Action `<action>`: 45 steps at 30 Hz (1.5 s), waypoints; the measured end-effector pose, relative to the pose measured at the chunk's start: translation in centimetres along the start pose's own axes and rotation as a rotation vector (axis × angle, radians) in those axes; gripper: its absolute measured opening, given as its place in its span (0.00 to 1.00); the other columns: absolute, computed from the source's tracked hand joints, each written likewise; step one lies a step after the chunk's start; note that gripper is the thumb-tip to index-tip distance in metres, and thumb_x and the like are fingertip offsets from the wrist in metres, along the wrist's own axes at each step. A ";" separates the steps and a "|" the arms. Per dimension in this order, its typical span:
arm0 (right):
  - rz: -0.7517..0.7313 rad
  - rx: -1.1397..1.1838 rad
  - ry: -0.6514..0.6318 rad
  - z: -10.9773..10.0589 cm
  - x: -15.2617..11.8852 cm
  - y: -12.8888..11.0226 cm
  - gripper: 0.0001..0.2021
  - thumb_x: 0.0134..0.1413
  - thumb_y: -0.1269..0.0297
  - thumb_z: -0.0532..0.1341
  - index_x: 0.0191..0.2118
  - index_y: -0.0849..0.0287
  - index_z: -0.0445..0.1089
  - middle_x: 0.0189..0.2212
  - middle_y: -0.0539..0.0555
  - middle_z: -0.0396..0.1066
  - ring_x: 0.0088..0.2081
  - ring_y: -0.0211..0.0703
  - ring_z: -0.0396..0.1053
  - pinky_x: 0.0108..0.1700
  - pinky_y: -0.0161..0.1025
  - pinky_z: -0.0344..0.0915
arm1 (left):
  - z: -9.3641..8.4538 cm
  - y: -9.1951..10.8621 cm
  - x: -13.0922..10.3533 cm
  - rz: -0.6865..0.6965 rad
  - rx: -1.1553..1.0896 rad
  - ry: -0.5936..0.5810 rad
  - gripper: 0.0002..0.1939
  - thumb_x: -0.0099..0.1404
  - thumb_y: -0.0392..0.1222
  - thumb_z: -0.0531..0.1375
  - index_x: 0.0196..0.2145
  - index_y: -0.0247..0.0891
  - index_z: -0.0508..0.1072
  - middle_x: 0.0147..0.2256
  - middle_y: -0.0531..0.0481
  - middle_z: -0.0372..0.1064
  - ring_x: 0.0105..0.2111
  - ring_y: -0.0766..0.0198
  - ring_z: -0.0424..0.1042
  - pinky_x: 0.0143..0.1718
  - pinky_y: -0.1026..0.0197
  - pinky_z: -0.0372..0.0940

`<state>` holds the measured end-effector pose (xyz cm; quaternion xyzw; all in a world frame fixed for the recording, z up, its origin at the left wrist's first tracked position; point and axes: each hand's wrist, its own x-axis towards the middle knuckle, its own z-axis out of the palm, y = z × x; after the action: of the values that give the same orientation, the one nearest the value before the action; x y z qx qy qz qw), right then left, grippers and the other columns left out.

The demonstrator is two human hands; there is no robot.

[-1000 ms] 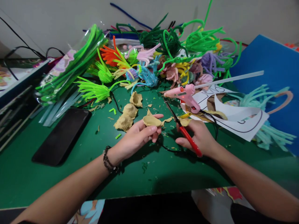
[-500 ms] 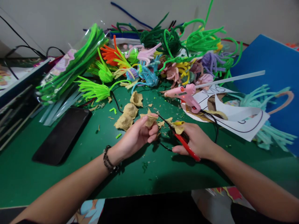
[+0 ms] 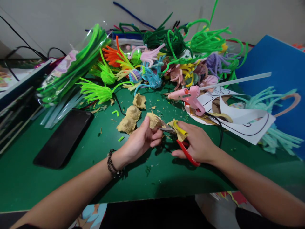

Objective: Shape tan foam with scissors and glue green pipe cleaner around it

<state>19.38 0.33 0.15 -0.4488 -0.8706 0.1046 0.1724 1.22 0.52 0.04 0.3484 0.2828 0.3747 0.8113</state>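
Note:
My left hand [image 3: 143, 135] pinches a tan, cup-shaped piece of egg carton [image 3: 153, 120] between thumb and fingers. In my right hand [image 3: 201, 140] are scissors [image 3: 187, 153] with red and yellow handles. Their blades point left and meet the edge of the carton piece. A ragged carton scrap [image 3: 179, 131] hangs over the scissors beside my right fingers and partly covers them. Several similar carton cups [image 3: 127, 123] lie on the table just beyond my left hand.
A pink glue gun [image 3: 190, 97] rests on white paper cutouts [image 3: 250, 122] at the right. Bundles of coloured pipe cleaners [image 3: 152, 76] fill the back of the green table [image 3: 143, 187]. A black phone [image 3: 64, 138] lies at the left, near a plastic bag [image 3: 71, 66] of green pipe cleaners.
The carton piece has turned in my left hand and shows its rounded side. The scissors have moved slightly left, their blades now at the piece. The scrap beside my right hand has shifted.

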 end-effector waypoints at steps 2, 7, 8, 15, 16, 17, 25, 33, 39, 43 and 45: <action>0.000 0.025 0.008 0.0 0.0 0.1 0.29 0.43 0.32 0.44 0.27 0.57 0.57 0.22 0.53 0.62 0.24 0.43 0.61 0.25 0.39 0.56 | 0.0 -0.3 -0.1 0.028 -0.029 0.016 0.19 0.56 0.58 0.56 0.32 0.38 0.63 0.19 0.60 0.46 0.16 0.74 0.45 0.21 0.67 0.50; 0.005 0.066 0.036 -0.2 -0.1 0.3 0.33 0.42 0.30 0.40 0.30 0.58 0.59 0.21 0.53 0.61 0.24 0.43 0.61 0.26 0.39 0.57 | 0.0 -0.4 -0.2 0.105 -0.031 -0.010 0.16 0.54 0.52 0.61 0.32 0.36 0.66 0.18 0.60 0.47 0.17 0.74 0.47 0.21 0.67 0.49; 0.002 0.065 0.040 -0.2 -0.1 0.3 0.32 0.42 0.30 0.41 0.30 0.58 0.60 0.22 0.52 0.61 0.24 0.43 0.61 0.27 0.39 0.57 | 0.0 -0.3 -0.2 0.108 -0.019 -0.023 0.16 0.54 0.52 0.61 0.32 0.36 0.67 0.18 0.60 0.48 0.16 0.74 0.47 0.20 0.66 0.48; -0.049 0.015 0.065 0.0 -0.2 0.4 0.31 0.42 0.31 0.43 0.31 0.58 0.60 0.22 0.52 0.62 0.25 0.44 0.62 0.27 0.40 0.58 | -0.1 -0.3 -0.5 0.095 -0.011 -0.072 0.21 0.57 0.53 0.58 0.44 0.40 0.60 0.20 0.59 0.59 0.16 0.73 0.59 0.21 0.66 0.53; -0.054 -0.005 0.077 0.0 -0.2 0.3 0.31 0.43 0.32 0.43 0.31 0.58 0.60 0.22 0.53 0.63 0.25 0.44 0.63 0.26 0.40 0.58 | -0.1 -0.3 -0.5 0.102 -0.007 -0.071 0.20 0.58 0.53 0.57 0.43 0.40 0.59 0.21 0.58 0.62 0.16 0.73 0.60 0.21 0.66 0.54; -0.059 -0.025 0.089 0.0 -0.2 0.3 0.30 0.43 0.32 0.43 0.31 0.58 0.60 0.22 0.53 0.63 0.25 0.44 0.63 0.26 0.40 0.58 | -0.2 -0.3 -0.5 0.109 0.004 -0.080 0.20 0.58 0.53 0.56 0.43 0.40 0.58 0.22 0.57 0.64 0.16 0.73 0.61 0.21 0.66 0.55; -0.101 -0.168 0.221 -0.1 -0.2 0.3 0.31 0.44 0.32 0.41 0.29 0.58 0.60 0.22 0.53 0.64 0.21 0.41 0.61 0.24 0.39 0.57 | -0.5 -0.6 -0.5 0.215 0.093 -0.189 0.13 0.63 0.50 0.52 0.38 0.41 0.54 0.29 0.54 0.70 0.19 0.72 0.67 0.18 0.69 0.58; -0.152 -0.236 0.318 -0.2 -0.3 0.2 0.30 0.45 0.33 0.43 0.29 0.59 0.59 0.21 0.53 0.64 0.21 0.40 0.59 0.25 0.38 0.56 | -0.5 -1.0 -0.5 0.253 0.148 -0.233 0.13 0.66 0.50 0.47 0.39 0.38 0.55 0.32 0.51 0.71 0.18 0.73 0.69 0.18 0.69 0.62; -0.124 -0.297 0.342 -0.1 -0.2 0.2 0.26 0.49 0.37 0.42 0.27 0.58 0.58 0.19 0.51 0.61 0.20 0.39 0.54 0.23 0.36 0.52 | -0.3 -1.3 -0.5 0.296 0.175 -0.234 0.15 0.66 0.51 0.45 0.41 0.35 0.58 0.29 0.51 0.71 0.17 0.73 0.68 0.20 0.69 0.61; -0.117 -0.294 0.354 -0.2 -0.2 0.1 0.25 0.50 0.39 0.42 0.25 0.57 0.57 0.18 0.51 0.60 0.19 0.38 0.53 0.23 0.35 0.52 | -0.4 -1.3 -0.6 0.271 0.190 -0.229 0.15 0.67 0.50 0.44 0.42 0.35 0.58 0.28 0.51 0.71 0.17 0.73 0.67 0.21 0.68 0.61; -0.124 -0.286 0.353 -0.3 -0.2 0.0 0.24 0.50 0.39 0.43 0.25 0.57 0.57 0.18 0.50 0.61 0.19 0.38 0.54 0.23 0.35 0.52 | -0.5 -1.2 -0.6 0.264 0.193 -0.230 0.15 0.67 0.50 0.44 0.42 0.35 0.58 0.28 0.51 0.71 0.17 0.72 0.67 0.21 0.67 0.61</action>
<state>19.62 0.18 0.39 -0.4256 -0.8589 -0.1105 0.2626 1.00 -0.39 -1.12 0.4989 0.1749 0.4067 0.7450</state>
